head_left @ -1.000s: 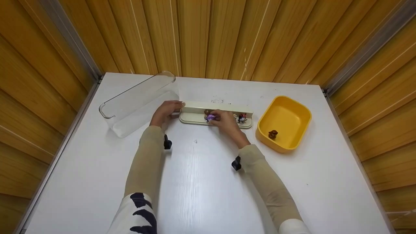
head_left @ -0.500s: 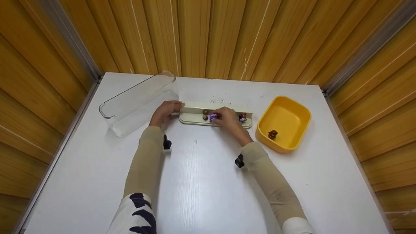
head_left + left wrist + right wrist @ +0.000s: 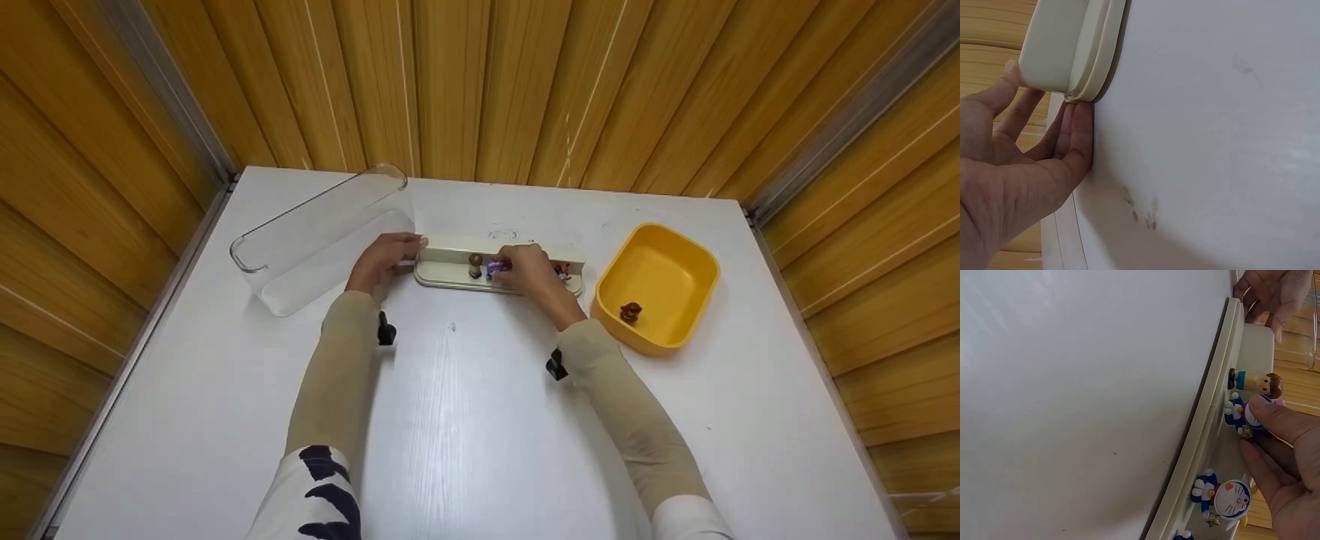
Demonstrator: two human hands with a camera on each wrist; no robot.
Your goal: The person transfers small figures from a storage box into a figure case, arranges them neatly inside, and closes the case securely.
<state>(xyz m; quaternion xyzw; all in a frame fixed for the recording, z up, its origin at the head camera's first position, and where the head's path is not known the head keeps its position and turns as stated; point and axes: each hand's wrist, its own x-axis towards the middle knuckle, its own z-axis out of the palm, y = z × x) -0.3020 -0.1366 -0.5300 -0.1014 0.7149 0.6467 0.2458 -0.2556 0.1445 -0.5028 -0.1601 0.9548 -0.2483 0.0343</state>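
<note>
A cream display stand (image 3: pixel 446 271) with a raised back wall lies across the table. My left hand (image 3: pixel 385 259) holds its left end, thumb at the back wall and fingers against the end face. My right hand (image 3: pixel 534 274) pinches a small blue-and-white Doraemon figurine (image 3: pixel 1234 412) by the head, between thumb and fingers, over the stand. Just left of it stands a brown-haired figurine (image 3: pixel 1252 382) in a yellow top. Farther right on the stand is another Doraemon figurine (image 3: pixel 1233 499) with a gold star, partly behind my right hand in the head view.
A yellow bin (image 3: pixel 679 262) stands right of the stand, with one brown figurine (image 3: pixel 630 312) inside. At the left back is a long clear plastic box (image 3: pixel 322 240), set at an angle. Wood-look panels (image 3: pixel 450 90) rise behind the table.
My right hand has moved slightly right along the stand with the Doraemon figurine, uncovering the brown-haired figurine. My left hand has kept its place at the stand's end.
</note>
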